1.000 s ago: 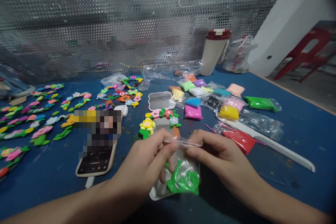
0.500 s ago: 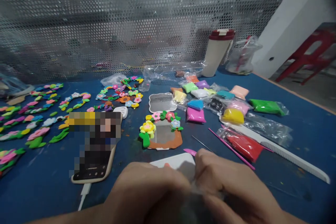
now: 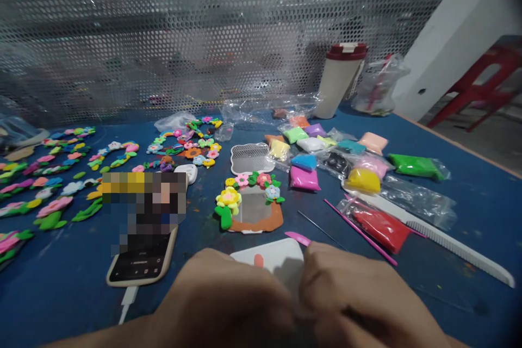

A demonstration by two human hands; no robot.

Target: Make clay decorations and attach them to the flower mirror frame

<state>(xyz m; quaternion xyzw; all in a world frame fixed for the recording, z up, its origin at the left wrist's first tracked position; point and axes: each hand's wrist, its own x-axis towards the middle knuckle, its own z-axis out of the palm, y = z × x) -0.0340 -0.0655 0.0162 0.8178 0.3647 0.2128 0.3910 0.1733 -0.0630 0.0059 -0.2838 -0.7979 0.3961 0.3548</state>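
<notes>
My left hand (image 3: 228,293) and my right hand (image 3: 359,288) meet at the bottom of the view, fingers curled in and closed. Whatever they pinch between them is hidden and blurred. Just beyond the fingers lies a white flat board (image 3: 265,253) with a small orange-pink piece (image 3: 259,260) on it. A pink modelling tool (image 3: 297,238) pokes out beside my right knuckles. Farther off is a small mirror (image 3: 256,206), its frame partly covered with brown clay and coloured clay flowers.
A phone (image 3: 142,261) on a cable lies left, near several clay-flower frames (image 3: 114,155). Clay packets (image 3: 305,178), a red packet (image 3: 379,228), a white comb (image 3: 457,250) and a thin pink stick (image 3: 359,231) lie right. A tumbler (image 3: 340,81) stands behind, before a perforated metal panel (image 3: 183,38).
My hands have shifted slightly and stay together. More of the white board and its orange-pink piece shows. The translucent, blurred bit between my fingers is less visible now.
</notes>
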